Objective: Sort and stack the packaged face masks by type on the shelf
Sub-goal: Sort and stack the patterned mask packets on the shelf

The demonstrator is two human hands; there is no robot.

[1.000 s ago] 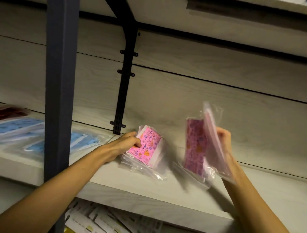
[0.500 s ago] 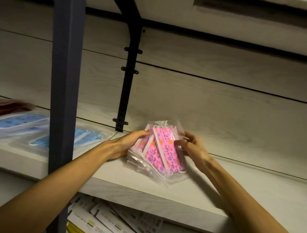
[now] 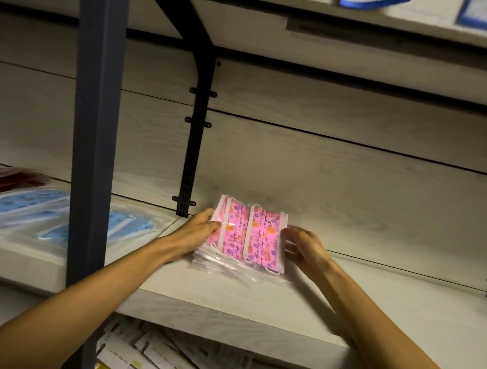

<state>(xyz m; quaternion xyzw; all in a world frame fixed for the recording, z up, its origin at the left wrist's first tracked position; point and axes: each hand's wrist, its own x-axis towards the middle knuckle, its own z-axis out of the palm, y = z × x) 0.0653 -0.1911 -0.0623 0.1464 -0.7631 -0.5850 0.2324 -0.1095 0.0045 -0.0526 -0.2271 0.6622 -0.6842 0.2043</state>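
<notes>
Pink patterned mask packs (image 3: pixel 247 231): stacked in clear sleeves on the pale wood-grain shelf (image 3: pixel 276 303), close to the back panel, just right of the black bracket (image 3: pixel 193 147). Top layer showing two pink masks side by side, white-edged, long sides running front to back. Clear sleeve edges fanned out at the front and left of the stack.

Left hand (image 3: pixel 200 229): placed against the left side of the stack, fingers bent over the left edge of the top pack, thumb on the upper face. Holding that edge.

Right hand (image 3: pixel 303 245): set at the right side of the stack, fingers spread and lightly bent toward the clear sleeve edge. Motion-blurred; actual contact or grip impossible to tell.

Blue mask packs (image 3: pixel 52 221): lying flat in clear sleeves on the same shelf level, left of the dark upright post (image 3: pixel 97 147), well apart from the pink stack. Dark red pack (image 3: pixel 18 177): at the far left edge, behind the blue ones.

White cartons (image 3: pixel 147 350): visible on the level below, lying at mixed angles. Blue items (image 3: pixel 369 3): on the upper shelf, top right, blurred and cut off.
</notes>
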